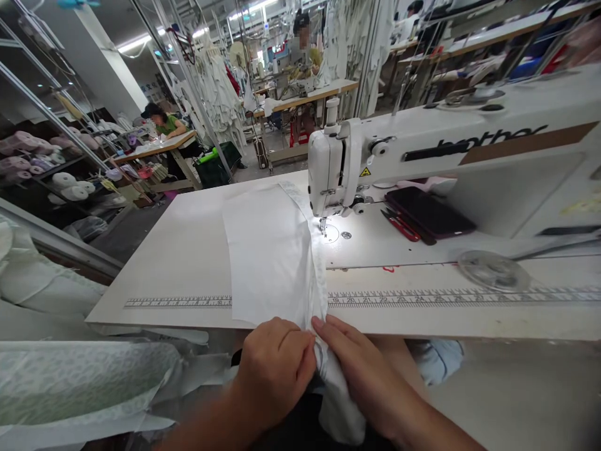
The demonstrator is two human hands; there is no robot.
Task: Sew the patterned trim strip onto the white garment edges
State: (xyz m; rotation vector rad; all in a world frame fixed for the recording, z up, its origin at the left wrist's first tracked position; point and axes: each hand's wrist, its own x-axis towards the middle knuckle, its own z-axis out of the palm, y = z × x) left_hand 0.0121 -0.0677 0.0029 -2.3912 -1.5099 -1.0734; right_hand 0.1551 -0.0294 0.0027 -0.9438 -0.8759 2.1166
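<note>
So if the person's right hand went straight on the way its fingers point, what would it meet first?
The bunched white fabric, already touching the right hand; the left hand lies just beyond, though depth is hard to judge.

Matt white woven cloth (267,257) is lying soft and creased beneath the left hand (275,369) and right hand (361,373); beyond the hands, a smooth pale laminate counter (164,250) is carrying a thin metal rule (178,302), while a glossy dark plastic case (429,212) is shining beside a painted sewing machine (422,150).
</note>
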